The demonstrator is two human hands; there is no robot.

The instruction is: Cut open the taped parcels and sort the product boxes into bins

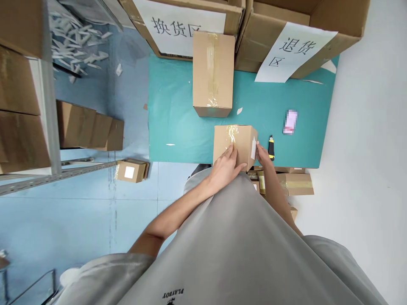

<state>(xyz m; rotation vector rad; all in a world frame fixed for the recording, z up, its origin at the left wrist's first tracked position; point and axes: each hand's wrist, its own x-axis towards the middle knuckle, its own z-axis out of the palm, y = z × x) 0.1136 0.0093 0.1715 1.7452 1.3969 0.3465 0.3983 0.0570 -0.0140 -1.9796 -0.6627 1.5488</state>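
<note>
1. The small taped carton (244, 146) sits at the table's near edge; the left hand (225, 164) and the grey shirt (235, 224) hide part of its near side.
2. The left hand lies on its top, fingers extended rather than clenched.
3. The right hand (263, 155) is at its white-labelled side; the fingertips seem to touch it, but I cannot tell whether they grip.
4. A pink item (290, 122) is pixelated beyond recognition; the box cutter (271, 148) lies just beside the right hand.
5. A taller carton (203, 72) covers part of the left sign (181, 15); both large open boxes behind are cut off above.
6. The right forearm partly hides cartons (297, 184) below the table.
7. The table (171, 106) is teal, with white scraps.
8. Around it: bluish floor (79, 224), white wall (365, 169), carton-filled shelving (54, 106) leftward.
</note>
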